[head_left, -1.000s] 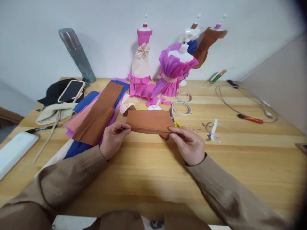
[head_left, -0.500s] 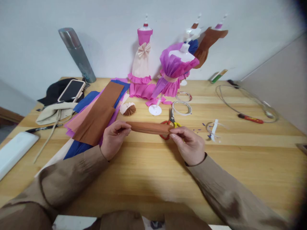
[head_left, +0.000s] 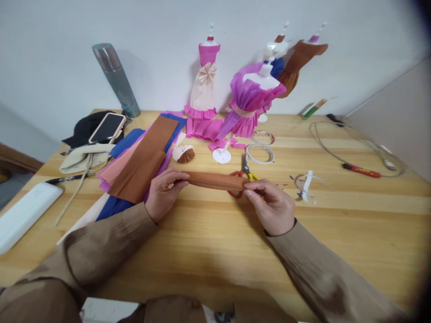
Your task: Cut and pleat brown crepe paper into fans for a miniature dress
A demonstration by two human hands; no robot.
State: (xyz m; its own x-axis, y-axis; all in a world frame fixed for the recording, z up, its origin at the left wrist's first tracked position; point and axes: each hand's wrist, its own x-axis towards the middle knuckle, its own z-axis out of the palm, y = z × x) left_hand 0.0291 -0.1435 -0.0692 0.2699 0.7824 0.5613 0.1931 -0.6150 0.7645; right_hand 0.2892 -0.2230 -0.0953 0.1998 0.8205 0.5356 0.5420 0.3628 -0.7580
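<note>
A narrow folded strip of brown crepe paper (head_left: pixel 217 180) is stretched level above the table, its folds stacked along the lower edge. My left hand (head_left: pixel 165 194) pinches its left end between thumb and fingers. The right end is pinched by my right hand (head_left: pixel 272 206). Behind the strip lie scissors (head_left: pixel 247 168) with red and yellow handles, partly covered by it. Left of my left hand, brown crepe paper sheets (head_left: pixel 144 157) rest on blue, pink and purple ones. A round pleated rosette (head_left: pixel 183 154), cream and brown, sits just beyond the strip.
Small dress forms in crepe paper, including a pink and purple one (head_left: pixel 251 98), stand at the back. Tape rolls (head_left: pixel 260 153) lie before them. A bottle (head_left: pixel 117 83), phone (head_left: pixel 107 128) and white power bank (head_left: pixel 30 215) are at left; a cable (head_left: pixel 362 170) and paper scraps (head_left: pixel 306 185) at right.
The whole view has shifted slightly, so things appear a little further right. Both hands keep their pinch on the brown strip, which looks almost unchanged.
</note>
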